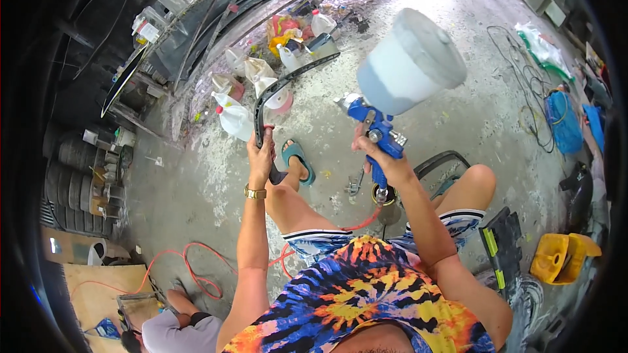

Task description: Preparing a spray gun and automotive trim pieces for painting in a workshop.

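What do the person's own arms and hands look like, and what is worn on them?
Both forearms are bare, with no gloves on the left hand or the right hand. A gold-coloured wristwatch sits on the left wrist. The tie-dye shirt, orange, yellow, blue and black, leaves both arms uncovered.

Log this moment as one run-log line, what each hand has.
left hand: grips curved black trim strip | right hand: holds blue spray gun, white cup on top | orange hose on floor

Blue spray gun [378, 137] – white cup on top, curved black trim strip [278, 88] – raised
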The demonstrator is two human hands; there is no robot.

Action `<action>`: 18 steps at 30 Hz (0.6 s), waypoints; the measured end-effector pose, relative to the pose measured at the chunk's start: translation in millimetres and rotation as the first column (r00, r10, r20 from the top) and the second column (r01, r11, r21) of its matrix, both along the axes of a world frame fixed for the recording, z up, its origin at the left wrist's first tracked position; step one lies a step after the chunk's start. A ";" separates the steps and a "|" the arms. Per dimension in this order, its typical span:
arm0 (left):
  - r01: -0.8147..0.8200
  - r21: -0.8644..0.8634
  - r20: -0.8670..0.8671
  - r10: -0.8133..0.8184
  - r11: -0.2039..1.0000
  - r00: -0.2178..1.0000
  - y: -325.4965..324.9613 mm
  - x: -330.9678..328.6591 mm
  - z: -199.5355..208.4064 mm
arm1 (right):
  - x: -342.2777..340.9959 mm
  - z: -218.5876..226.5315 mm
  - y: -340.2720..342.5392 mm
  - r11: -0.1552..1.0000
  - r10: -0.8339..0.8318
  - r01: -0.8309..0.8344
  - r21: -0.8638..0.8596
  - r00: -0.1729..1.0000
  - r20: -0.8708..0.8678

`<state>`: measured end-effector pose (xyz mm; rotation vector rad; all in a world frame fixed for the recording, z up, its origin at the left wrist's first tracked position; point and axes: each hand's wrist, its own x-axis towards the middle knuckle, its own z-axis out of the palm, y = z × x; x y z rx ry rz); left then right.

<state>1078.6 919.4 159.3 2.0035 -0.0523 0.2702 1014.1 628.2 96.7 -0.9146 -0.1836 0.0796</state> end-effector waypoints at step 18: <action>-0.007 0.000 -0.006 0.007 1.000 1.000 -2.1 21.1 7.7 | 43.6 -8.4 -0.3 0.933 -0.359 0.347 -0.092 0.911 -0.203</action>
